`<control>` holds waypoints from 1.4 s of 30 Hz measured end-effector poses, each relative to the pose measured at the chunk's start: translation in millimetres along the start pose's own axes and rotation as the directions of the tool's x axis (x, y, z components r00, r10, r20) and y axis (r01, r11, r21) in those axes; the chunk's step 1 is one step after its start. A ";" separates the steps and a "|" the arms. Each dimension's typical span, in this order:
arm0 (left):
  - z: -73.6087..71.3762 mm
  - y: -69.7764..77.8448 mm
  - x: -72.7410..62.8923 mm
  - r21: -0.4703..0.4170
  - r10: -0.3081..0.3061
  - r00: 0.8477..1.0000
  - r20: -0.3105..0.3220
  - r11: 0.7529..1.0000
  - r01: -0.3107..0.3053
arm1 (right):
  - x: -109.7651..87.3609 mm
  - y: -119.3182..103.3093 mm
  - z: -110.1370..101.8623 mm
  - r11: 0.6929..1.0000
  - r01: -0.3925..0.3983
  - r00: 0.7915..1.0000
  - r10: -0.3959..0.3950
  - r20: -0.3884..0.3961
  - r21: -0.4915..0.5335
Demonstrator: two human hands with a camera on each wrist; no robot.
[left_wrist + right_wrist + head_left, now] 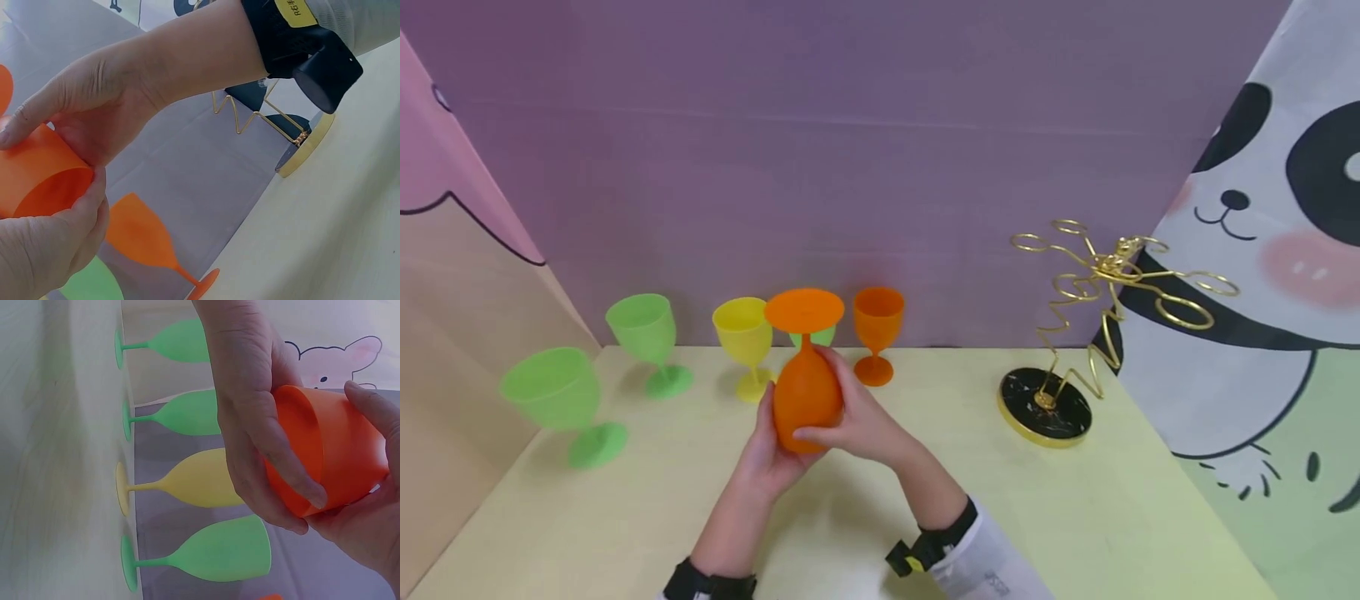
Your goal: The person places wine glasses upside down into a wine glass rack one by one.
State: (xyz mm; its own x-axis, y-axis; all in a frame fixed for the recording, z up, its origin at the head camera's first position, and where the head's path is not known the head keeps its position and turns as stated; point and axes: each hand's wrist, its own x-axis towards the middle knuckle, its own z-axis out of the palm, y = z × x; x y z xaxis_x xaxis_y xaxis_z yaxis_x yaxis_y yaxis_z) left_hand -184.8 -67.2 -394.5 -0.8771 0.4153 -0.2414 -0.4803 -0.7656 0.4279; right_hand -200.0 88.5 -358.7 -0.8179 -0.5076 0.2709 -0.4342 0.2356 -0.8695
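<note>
An orange goblet [808, 400] is held upside down over the table, its round foot at the top and its mouth facing down. My left hand [769, 462] grips it low on the left, fingers round the bowl near the rim. From the right, my right hand [861, 421] holds the bowl, thumb across its near side. In the right wrist view the open mouth of the goblet [337, 450] shows, with left fingers [284, 459] over its rim. Behind it stand a yellow goblet [745, 329], a second orange goblet [878, 321] and a green goblet [822, 337], mostly hidden.
Two more green goblets [643, 329] [553, 392] stand upright at the left of the pale table [1075, 533]. At the right is a gold wire stand [1116, 267] with looped arms on a black round base [1037, 412]. A purple backdrop [880, 167] rises behind.
</note>
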 end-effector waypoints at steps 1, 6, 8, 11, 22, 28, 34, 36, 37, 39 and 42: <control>0.0 0.3 -0.3 0.008 0.002 1.000 0.008 1.000 -0.003 | 0.7 0.2 0.1 1.000 0.008 1.000 -0.008 0.002 -0.005; 0.0 2.3 -1.8 0.037 0.026 0.999 0.034 0.999 -0.027 | 5.9 -2.5 1.3 0.999 0.012 1.000 -0.011 0.013 -0.030; -0.4 2.0 -1.9 0.034 0.028 0.999 0.043 0.999 -0.029 | 6.9 -3.5 1.4 0.999 -0.009 1.000 0.010 0.014 -0.047; -1.5 -0.2 -1.6 0.026 0.017 0.998 0.067 0.999 -0.019 | 5.6 -4.6 0.7 0.997 -0.041 0.999 0.042 0.007 -0.062; -0.6 -8.5 5.3 0.020 -0.009 0.998 0.064 1.000 0.008 | -2.3 -5.8 -4.3 0.995 -0.080 0.996 0.077 -0.040 -0.066; 1.7 -9.8 8.1 0.030 -0.013 0.998 0.062 0.999 0.011 | -3.2 -5.8 -7.9 0.994 -0.065 0.996 0.060 -0.061 -0.085; 4.8 -7.6 7.8 0.105 -0.005 0.996 0.085 0.994 -0.004 | -3.0 -7.7 -11.5 0.995 -0.050 0.996 0.043 -0.074 -0.091; 6.1 -5.8 7.6 0.139 -0.001 0.995 0.101 0.990 -0.014 | -3.0 -9.1 -13.0 0.994 -0.048 0.996 0.041 -0.081 -0.093; 6.8 -4.8 7.5 0.160 0.000 0.994 0.109 0.987 -0.018 | -3.0 -9.6 -13.8 0.994 -0.049 0.996 0.041 -0.084 -0.096; 7.9 -2.4 7.2 0.217 0.004 0.992 0.124 0.976 -0.031 | -2.8 -10.4 -15.8 0.994 -0.046 0.995 0.036 -0.093 -0.101; 7.8 3.0 7.0 0.317 0.020 0.990 0.136 0.946 -0.063 | -2.4 -10.6 -19.9 0.993 -0.033 0.994 0.022 -0.105 -0.111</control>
State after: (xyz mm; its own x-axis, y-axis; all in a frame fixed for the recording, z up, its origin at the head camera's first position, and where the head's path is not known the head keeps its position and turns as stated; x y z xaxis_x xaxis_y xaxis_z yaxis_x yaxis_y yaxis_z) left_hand -192.4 -62.8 -388.1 -0.8793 0.4630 -0.1117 -0.4016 -0.5947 0.6964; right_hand -200.9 103.7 -342.0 -0.8623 -0.4122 0.2941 -0.4460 0.3432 -0.8266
